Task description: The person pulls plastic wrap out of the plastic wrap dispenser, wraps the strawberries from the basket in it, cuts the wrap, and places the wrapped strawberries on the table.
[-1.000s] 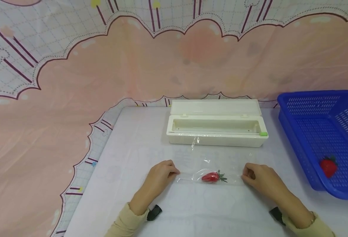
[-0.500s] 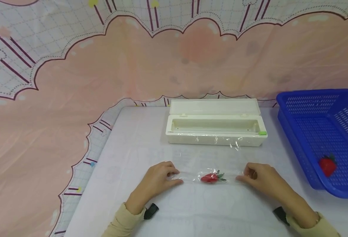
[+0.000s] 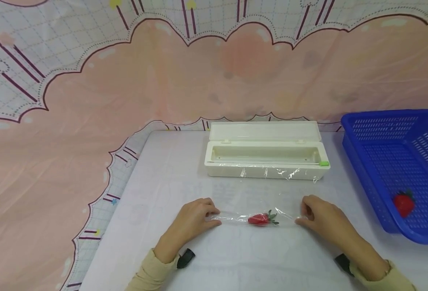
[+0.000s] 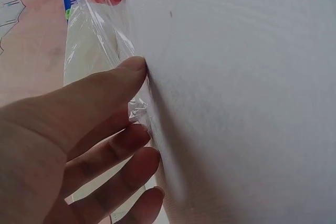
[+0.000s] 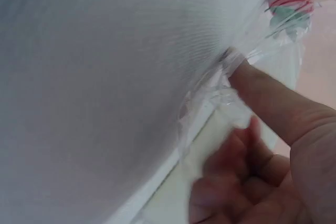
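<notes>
A red strawberry [image 3: 259, 219] with green leaves lies wrapped in clear cling film [image 3: 232, 218] on the white tabletop, between the two hands. The film is gathered into a narrow strip on the strawberry's left. My left hand [image 3: 192, 220] holds that left end, its thumb and curled fingers on either side of the bunched film [image 4: 137, 109]. On the other side, my right hand [image 3: 325, 220] holds the right end; film creases run to its thumb tip, and its other fingers curl in. In the right wrist view, crumpled film [image 5: 226, 98] lies against the thumb.
Behind the strawberry stands a long white cling film dispenser [image 3: 266, 171], its lid raised and a green slider [image 3: 324, 163] at its right end. A blue perforated basket [image 3: 368, 190] sits at the right with another strawberry [image 3: 404, 204] inside. A patterned cloth [image 3: 206, 81] hangs behind.
The left thumb has spread away from the fingers since the first frame. Film left of the strawberry has drawn into a tighter strip. The right hand moved slightly left, then back right.
</notes>
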